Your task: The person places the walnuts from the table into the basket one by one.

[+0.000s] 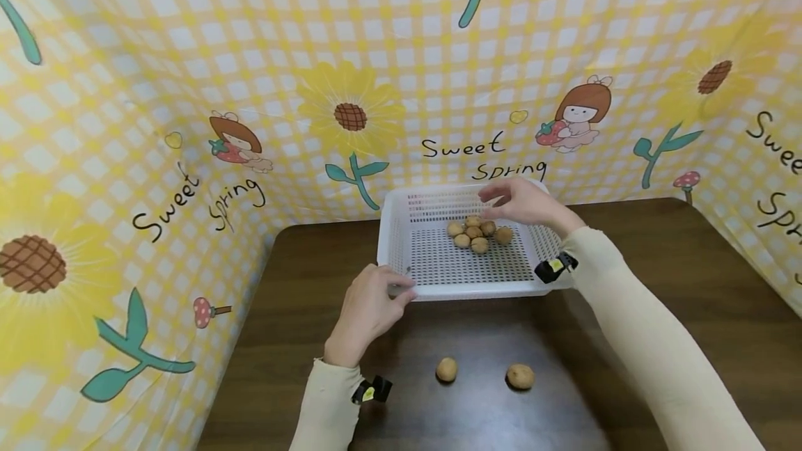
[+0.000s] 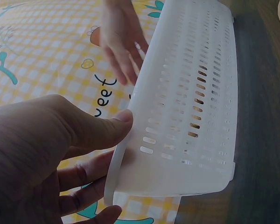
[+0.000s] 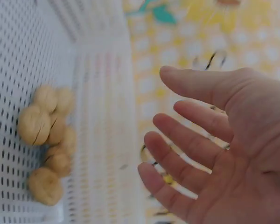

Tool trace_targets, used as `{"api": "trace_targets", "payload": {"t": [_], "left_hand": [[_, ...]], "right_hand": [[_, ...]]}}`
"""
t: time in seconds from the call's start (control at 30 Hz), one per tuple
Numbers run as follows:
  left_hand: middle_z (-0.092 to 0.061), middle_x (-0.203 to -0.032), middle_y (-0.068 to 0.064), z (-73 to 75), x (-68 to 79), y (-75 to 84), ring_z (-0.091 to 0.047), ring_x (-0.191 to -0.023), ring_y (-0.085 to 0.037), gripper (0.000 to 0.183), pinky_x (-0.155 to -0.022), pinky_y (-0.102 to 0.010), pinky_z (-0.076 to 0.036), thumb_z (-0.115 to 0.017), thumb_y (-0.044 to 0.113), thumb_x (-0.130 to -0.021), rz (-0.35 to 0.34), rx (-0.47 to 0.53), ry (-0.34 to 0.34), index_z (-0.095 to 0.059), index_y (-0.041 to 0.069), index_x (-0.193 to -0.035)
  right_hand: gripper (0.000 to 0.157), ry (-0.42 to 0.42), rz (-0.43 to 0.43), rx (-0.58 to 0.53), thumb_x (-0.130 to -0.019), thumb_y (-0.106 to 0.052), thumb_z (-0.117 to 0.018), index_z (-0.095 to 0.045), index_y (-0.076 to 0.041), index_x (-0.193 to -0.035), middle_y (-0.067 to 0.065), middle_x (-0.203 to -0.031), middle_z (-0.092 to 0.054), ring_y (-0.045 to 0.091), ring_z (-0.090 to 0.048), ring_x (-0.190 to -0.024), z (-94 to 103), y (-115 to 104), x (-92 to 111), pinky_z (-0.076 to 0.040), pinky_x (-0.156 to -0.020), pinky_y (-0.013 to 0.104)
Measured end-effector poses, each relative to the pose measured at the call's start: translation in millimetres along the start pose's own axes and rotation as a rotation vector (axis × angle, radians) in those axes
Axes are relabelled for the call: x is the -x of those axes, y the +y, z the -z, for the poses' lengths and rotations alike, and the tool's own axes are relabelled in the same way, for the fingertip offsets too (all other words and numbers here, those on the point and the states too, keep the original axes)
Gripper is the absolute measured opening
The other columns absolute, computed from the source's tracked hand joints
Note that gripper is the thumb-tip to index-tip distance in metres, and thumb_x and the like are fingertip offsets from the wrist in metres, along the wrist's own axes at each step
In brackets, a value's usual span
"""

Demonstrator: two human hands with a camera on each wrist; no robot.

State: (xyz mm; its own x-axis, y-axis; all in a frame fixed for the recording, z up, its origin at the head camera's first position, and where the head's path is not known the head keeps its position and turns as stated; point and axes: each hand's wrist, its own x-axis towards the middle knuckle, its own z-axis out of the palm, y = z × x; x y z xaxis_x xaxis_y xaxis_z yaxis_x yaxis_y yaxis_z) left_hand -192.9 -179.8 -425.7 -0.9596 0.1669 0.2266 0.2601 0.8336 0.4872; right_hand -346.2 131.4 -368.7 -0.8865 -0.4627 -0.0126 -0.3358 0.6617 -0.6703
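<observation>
A white perforated plastic basket (image 1: 470,289) stands at the far side of the dark table, with several walnuts (image 1: 479,246) clustered on its floor. At the basket's near left corner, my left hand (image 1: 371,305) pinches the rim; in the left wrist view the thumb (image 2: 119,126) presses the outer side while the fingers lie behind the edge. Over the basket's far right part is my right hand (image 1: 523,202), its fingers spread and holding nothing. The right wrist view shows that palm beside the basket wall (image 3: 105,140), apart from the walnuts (image 3: 45,185).
Two more walnuts lie on the table nearer me, one left (image 1: 447,370) and one right (image 1: 520,376). A yellow checked cloth (image 1: 438,75) with sunflowers hangs behind the table and along both sides, close to the basket's far edge.
</observation>
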Motion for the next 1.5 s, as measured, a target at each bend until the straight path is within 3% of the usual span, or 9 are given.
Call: {"api": "trace_targets", "payload": {"t": [0.13, 0.3, 0.5, 0.67, 0.77, 0.93, 1.27, 1.5], "left_hand": [[-0.080, -0.112, 0.005, 1.6, 0.3, -1.8, -0.063, -0.097, -0.018, 0.013, -0.076, -0.036, -0.051, -0.087, 0.023, -0.090, 0.010, 0.006, 0.005, -0.087, 0.021, -0.103], [-0.080, -0.112, 0.005, 1.5, -0.2, -1.4, -0.063, -0.097, -0.019, 0.013, -0.075, -0.036, -0.051, -0.086, 0.023, -0.090, 0.001, 0.011, 0.007, -0.087, 0.021, -0.103], [-0.080, -0.110, 0.006, -0.2, -1.0, 0.0, -0.063, -0.097, -0.018, 0.012, -0.077, -0.037, -0.052, -0.087, 0.022, -0.090, -0.004, 0.010, 0.006, -0.087, 0.021, -0.102], [-0.080, -0.112, 0.004, -0.8, -1.2, 0.5, -0.064, -0.098, -0.020, 0.013, -0.077, -0.037, -0.052, -0.087, 0.022, -0.090, -0.006, 0.012, 0.003, -0.088, 0.020, -0.102], [-0.080, -0.113, 0.004, -0.3, -0.9, 0.4, -0.063, -0.097, -0.020, 0.013, -0.077, -0.037, -0.051, -0.087, 0.023, -0.090, 0.002, 0.009, 0.000, -0.088, 0.021, -0.103], [-0.080, -0.113, 0.004, -0.7, -0.8, 0.8, -0.062, -0.096, -0.019, 0.014, -0.075, -0.035, -0.050, -0.087, 0.023, -0.090, 0.020, 0.009, -0.008, -0.088, 0.021, -0.104], [-0.080, -0.111, 0.004, -2.1, -2.1, 0.7, -0.062, -0.094, -0.018, 0.013, -0.073, -0.034, -0.049, -0.087, 0.023, -0.090, 0.007, -0.002, -0.002, -0.088, 0.021, -0.103], [-0.080, -0.112, 0.004, -1.5, -1.6, 0.7, -0.064, -0.098, -0.020, 0.014, -0.075, -0.036, -0.051, -0.087, 0.024, -0.090, 0.009, -0.004, 0.003, -0.087, 0.020, -0.104]], "right_hand": [[0.045, 0.035, 0.095, -0.004, -0.097, -0.025, -0.079, -0.070, -0.007, -0.137, 0.015, -0.135, -0.074, 0.030, -0.074, -0.111, -9.8, -22, 32, -0.062, -0.088, 0.043], [0.031, 0.029, 0.242, -0.070, -0.094, -0.019, -0.082, -0.077, -0.012, -0.124, 0.005, -0.114, -0.080, 0.013, -0.072, -0.088, -36.5, -27, 80, -0.058, -0.070, 0.029], [0.028, -0.047, 0.357, -0.146, -0.096, -0.023, -0.081, -0.075, -0.019, -0.123, -0.006, -0.100, -0.077, 0.002, -0.066, -0.077, -76.6, -1, 134, -0.056, -0.065, 0.026], [0.034, -0.150, 0.349, -0.241, -0.095, -0.021, -0.082, -0.072, -0.019, -0.128, -0.009, -0.079, -0.067, -0.003, -0.054, -0.064, -101.5, 30, 163, -0.046, -0.055, 0.020], [0.036, -0.212, 0.287, -0.297, -0.095, -0.021, -0.081, -0.071, -0.014, -0.130, -0.010, -0.074, -0.064, -0.004, -0.050, -0.059, -111.6, 44, 172, -0.043, -0.052, 0.019], [0.041, -0.292, 0.211, -0.347, -0.095, -0.021, -0.081, -0.071, -0.010, -0.132, -0.008, -0.076, -0.066, -0.003, -0.054, -0.059, -122.7, 58, 177, -0.047, -0.053, 0.020], [0.041, -0.329, 0.244, -0.382, -0.089, -0.014, -0.086, -0.073, -0.006, -0.127, 0.001, -0.084, -0.071, -0.003, -0.060, -0.071, -129.1, 65, 176, -0.050, -0.054, 0.020], [0.033, -0.346, 0.257, -0.365, -0.089, -0.017, -0.087, -0.076, -0.012, -0.120, -0.006, -0.081, -0.069, -0.004, -0.059, -0.067, -124.5, 58, 176, -0.048, -0.054, 0.018]]}}
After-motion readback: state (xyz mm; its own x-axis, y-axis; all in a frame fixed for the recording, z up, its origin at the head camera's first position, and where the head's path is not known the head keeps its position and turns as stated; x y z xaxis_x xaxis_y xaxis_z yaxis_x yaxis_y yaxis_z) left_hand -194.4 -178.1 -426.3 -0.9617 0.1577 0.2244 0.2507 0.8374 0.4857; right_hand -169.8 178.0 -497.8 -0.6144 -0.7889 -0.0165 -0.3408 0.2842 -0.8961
